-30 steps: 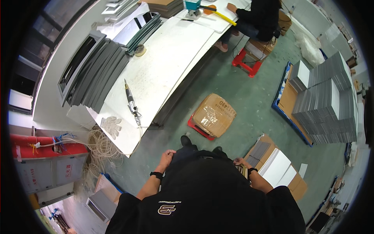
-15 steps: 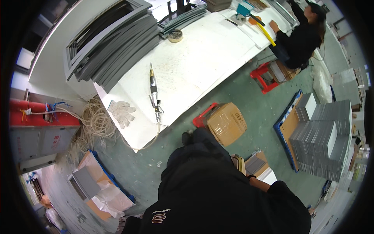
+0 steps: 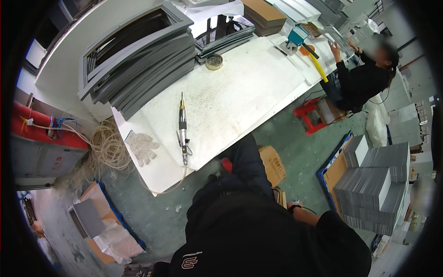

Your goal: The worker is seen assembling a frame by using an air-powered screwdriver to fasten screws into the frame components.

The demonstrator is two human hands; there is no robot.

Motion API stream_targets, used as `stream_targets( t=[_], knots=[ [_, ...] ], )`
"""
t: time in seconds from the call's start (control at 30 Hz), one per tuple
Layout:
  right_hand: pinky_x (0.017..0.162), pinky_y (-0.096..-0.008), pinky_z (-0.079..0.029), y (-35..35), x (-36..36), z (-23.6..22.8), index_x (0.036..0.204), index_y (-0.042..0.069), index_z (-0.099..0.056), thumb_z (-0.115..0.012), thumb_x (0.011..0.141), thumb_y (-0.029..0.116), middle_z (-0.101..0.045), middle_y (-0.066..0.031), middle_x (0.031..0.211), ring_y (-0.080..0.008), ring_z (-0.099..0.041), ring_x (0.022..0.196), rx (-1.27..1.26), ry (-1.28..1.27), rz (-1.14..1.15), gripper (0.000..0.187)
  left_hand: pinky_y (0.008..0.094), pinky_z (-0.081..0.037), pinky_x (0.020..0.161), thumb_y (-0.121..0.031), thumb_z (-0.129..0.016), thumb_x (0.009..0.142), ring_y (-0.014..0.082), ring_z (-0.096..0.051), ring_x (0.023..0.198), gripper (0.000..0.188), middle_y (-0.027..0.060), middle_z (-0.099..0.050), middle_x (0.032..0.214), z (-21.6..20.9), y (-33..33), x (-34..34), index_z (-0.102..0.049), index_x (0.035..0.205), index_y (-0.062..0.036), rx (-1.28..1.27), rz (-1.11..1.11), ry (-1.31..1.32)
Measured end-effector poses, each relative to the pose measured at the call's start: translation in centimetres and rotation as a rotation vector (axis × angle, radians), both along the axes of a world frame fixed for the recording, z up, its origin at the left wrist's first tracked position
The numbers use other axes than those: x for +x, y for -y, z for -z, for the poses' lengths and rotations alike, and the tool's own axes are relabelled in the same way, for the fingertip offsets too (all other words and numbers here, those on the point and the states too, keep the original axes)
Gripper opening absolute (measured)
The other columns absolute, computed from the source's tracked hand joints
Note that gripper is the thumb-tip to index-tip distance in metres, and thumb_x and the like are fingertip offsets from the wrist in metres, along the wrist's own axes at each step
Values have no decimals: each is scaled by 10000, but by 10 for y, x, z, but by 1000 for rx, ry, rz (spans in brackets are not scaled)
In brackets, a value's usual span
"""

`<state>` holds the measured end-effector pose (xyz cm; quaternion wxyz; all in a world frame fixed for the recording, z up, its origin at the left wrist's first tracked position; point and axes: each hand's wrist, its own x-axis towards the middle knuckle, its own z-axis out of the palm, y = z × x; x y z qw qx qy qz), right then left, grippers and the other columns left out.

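Note:
My right hand (image 3: pixel 295 207) is low at my right side, a dark band on its wrist. Its fingers are too small and partly hidden to read. Close beside it is a tan-edged object (image 3: pixel 279 195), mostly covered by my body. My left hand is out of view. Ahead, on the white worktable (image 3: pixel 230 99), lies a slim air screwdriver (image 3: pixel 183 129) with a hose at its near end. A whitish knit work glove (image 3: pixel 142 147) rests left of it. Farther back sits a small round tin (image 3: pixel 214 62) of small metal pieces.
Grey frames (image 3: pixel 152 76) are piled at the table's left. A cardboard box (image 3: pixel 273 165) is right of my legs. Stacked grey panels (image 3: pixel 369 184) stand on a pallet at right. Coiled hose (image 3: pixel 107 143) lies left. A co-worker (image 3: pixel 360 81) sits at the far right.
My view has shifted, and my legs now reach closer to the table, covering part of the cardboard box. The grey panels beside my right hand are out of sight. The co-worker's hands are raised.

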<state>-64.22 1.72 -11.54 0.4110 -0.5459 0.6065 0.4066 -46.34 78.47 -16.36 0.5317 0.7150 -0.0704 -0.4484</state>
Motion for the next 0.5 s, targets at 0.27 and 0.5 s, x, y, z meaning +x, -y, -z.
stream_targets(
  t=[0.27, 0.5],
  knots=[
    [1042, -436, -463, 115, 57, 9, 1384, 37, -628, -480, 1053, 329, -668, -154, 1356, -311, -634, 1212, 13, 229, -56, 466, 319, -510, 875, -272, -496, 1058, 138, -625, 950, 360, 78, -734, 1032, 31, 129, -4, -682, 1128, 29, -52, -111, -19],
    [1058, -432, -462, 313, 141, 66, 1409, 44, -603, -489, 1057, 364, -660, -159, 1360, -313, -634, 1208, 230, 594, -224, 489, 323, -509, 884, -279, -492, 1062, 143, -624, 966, 371, 83, -733, 1044, 0, 346, -60, -675, 1142, 33, 93, -361, -233]
  ],
)
